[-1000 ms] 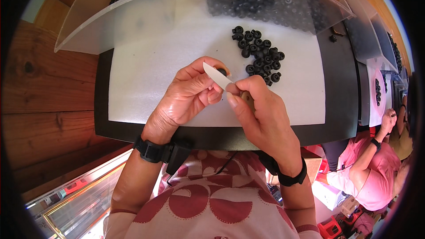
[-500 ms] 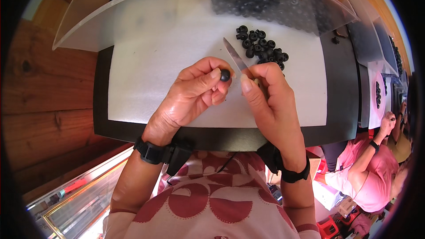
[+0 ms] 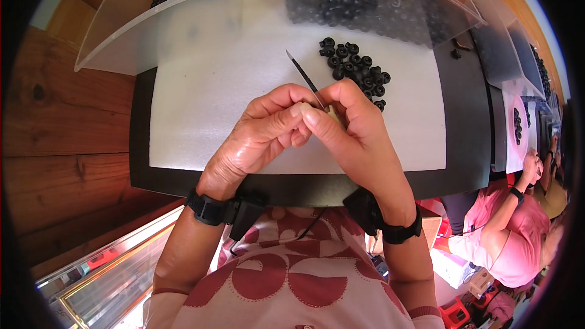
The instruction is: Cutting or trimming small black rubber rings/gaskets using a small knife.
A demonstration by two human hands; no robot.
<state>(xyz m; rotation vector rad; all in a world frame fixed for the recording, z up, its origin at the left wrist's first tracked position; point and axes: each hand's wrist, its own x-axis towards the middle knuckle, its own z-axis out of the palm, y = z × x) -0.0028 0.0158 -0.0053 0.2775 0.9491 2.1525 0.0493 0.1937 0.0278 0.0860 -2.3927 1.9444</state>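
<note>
My right hand (image 3: pixel 362 137) is closed round the handle of a small knife (image 3: pixel 301 75). Its narrow blade points up and to the left, seen nearly edge-on. My left hand (image 3: pixel 259 131) is pinched, its thumb and fingertips meeting the right thumb at the knife. The small black ball-shaped piece it held half a second ago is now hidden by the fingers. Just beyond my hands, a loose pile of black round pieces with holes (image 3: pixel 354 59) lies on a white mat (image 3: pixel 207 97).
A translucent bin (image 3: pixel 365 15) full of black pieces stands at the back. Another translucent bin (image 3: pixel 131 27) stands back left, with more bins (image 3: pixel 503 36) at right. The dark table edge (image 3: pixel 286 190) runs before me. A co-worker in pink (image 3: pixel 518 244) sits at right.
My hands have come together, the right moving left toward the left. The knife has turned more edge-on, its tip shifting left. The black piece has gone out of sight behind the fingers.
</note>
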